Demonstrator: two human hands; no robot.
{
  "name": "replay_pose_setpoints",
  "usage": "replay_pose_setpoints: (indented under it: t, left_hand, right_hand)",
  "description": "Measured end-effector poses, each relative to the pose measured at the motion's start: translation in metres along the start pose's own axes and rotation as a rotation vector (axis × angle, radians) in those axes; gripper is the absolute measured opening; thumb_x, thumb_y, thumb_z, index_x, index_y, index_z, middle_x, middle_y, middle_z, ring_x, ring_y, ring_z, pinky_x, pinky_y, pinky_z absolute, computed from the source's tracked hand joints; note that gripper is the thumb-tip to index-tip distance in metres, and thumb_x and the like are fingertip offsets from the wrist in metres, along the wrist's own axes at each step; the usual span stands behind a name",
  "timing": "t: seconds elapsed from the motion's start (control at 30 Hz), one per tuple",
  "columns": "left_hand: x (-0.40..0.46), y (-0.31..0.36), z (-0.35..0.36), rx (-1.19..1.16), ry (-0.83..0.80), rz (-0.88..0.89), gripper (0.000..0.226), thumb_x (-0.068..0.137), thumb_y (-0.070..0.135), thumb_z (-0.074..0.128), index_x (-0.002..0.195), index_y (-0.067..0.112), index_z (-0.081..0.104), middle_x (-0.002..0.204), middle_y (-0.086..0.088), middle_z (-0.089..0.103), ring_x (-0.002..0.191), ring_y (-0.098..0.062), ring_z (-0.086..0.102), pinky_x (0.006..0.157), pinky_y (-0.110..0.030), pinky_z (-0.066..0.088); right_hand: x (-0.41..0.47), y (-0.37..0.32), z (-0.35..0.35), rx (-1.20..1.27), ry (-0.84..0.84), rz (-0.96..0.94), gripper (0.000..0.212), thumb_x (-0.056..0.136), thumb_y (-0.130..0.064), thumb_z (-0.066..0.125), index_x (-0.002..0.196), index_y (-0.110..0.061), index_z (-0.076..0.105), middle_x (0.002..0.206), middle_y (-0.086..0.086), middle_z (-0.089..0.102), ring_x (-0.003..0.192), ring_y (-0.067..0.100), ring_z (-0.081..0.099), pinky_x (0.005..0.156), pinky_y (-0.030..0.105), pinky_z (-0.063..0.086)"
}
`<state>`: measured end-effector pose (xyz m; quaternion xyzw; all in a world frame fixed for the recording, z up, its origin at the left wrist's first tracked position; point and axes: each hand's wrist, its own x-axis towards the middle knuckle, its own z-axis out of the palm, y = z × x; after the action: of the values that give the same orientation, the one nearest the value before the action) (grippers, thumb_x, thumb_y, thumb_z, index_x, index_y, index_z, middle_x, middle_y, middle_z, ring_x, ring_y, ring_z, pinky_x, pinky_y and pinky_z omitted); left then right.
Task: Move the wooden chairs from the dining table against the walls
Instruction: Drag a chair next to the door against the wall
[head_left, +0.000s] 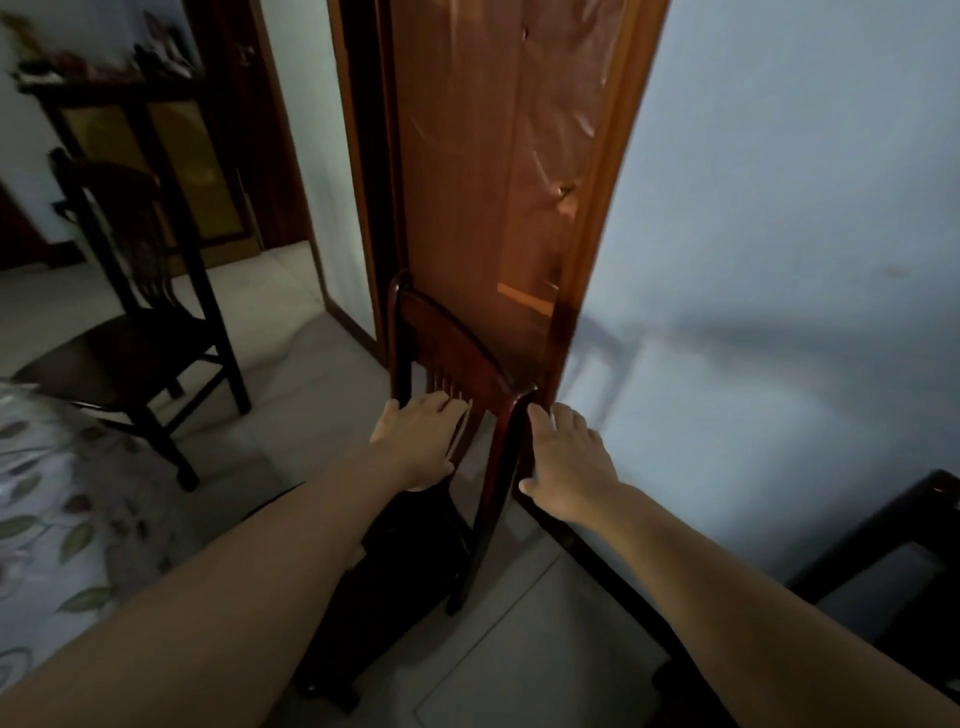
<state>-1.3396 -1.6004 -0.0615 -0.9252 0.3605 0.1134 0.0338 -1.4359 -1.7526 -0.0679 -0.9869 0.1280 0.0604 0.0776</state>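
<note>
Chair between both grips; left hand grasping back slats, right hand grasping side post.

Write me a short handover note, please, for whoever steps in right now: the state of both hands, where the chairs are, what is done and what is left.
Left hand: gripping the backrest spindles of the reddish chair.
Right hand: fingers on the chair's right back post, thumb wrapped around it.
That chair stands by the wooden door, close to the pale wall; whether it touches either is unclear.
A second dark chair stands out on the tiled floor to the left, apart from any wall.
The cloth-covered table shows at lower left.
Done: first chair nearly placed.
Left: settle it, release, then move the dark chair.
</note>
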Motion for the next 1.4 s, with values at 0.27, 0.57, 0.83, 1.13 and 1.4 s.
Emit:
replay_pose_setpoints:
  t: [0.27,0.57,0.83,1.13,1.4]
  left_hand:
    - [0.070,-0.047,-0.006,-0.024,-0.004,-0.049,0.082,0.087,0.031,0.064,0.151,0.020,0.013,0.158,-0.005,0.019,0.144,-0.025,0.023,0.117,-0.047,0.023]
    - [0.192,-0.070,-0.014,0.059,-0.031,-0.034,0.089,0.085,0.020,0.065,0.153,0.022,0.008,0.161,-0.006,0.010,0.148,-0.025,0.013,0.118,-0.047,0.020]
    - [0.261,-0.086,-0.014,0.254,-0.077,-0.062,0.074,0.085,0.018,0.063,0.148,0.019,0.025,0.158,-0.007,0.018,0.148,-0.028,0.009,0.117,-0.052,0.013]
    - [0.272,-0.106,-0.002,0.361,0.160,0.185,0.032,0.096,0.010,0.038,0.126,0.012,0.048,0.125,-0.008,0.055,0.119,-0.027,0.048,0.103,-0.037,0.032]
    - [0.240,-0.128,-0.009,0.356,0.162,0.376,0.022,0.094,0.009,0.046,0.113,0.013,0.055,0.110,-0.004,0.063,0.106,-0.025,0.057,0.092,-0.033,0.039]
  right_hand:
    - [0.102,-0.020,0.003,0.024,0.005,-0.037,0.089,0.085,-0.036,0.066,0.150,-0.015,0.009,0.150,0.016,0.024,0.139,0.034,0.027,0.114,0.043,0.028]
    - [0.226,-0.008,0.013,0.113,-0.109,-0.028,0.082,0.088,-0.034,0.064,0.148,-0.009,0.014,0.147,0.018,0.028,0.134,0.033,0.035,0.108,0.040,0.035]
    - [0.266,-0.009,0.027,0.310,-0.215,-0.024,0.052,0.091,-0.020,0.059,0.134,-0.012,0.031,0.119,0.012,0.060,0.105,0.031,0.063,0.083,0.039,0.052]
    - [0.272,-0.013,0.025,0.585,-0.338,0.211,0.031,0.087,-0.008,0.054,0.117,-0.014,0.055,0.105,0.007,0.064,0.092,0.022,0.063,0.074,0.028,0.051]
    - [0.235,-0.047,0.022,0.597,-0.325,0.230,0.035,0.083,0.001,0.055,0.114,-0.014,0.055,0.096,0.006,0.062,0.087,0.023,0.064,0.075,0.032,0.056]
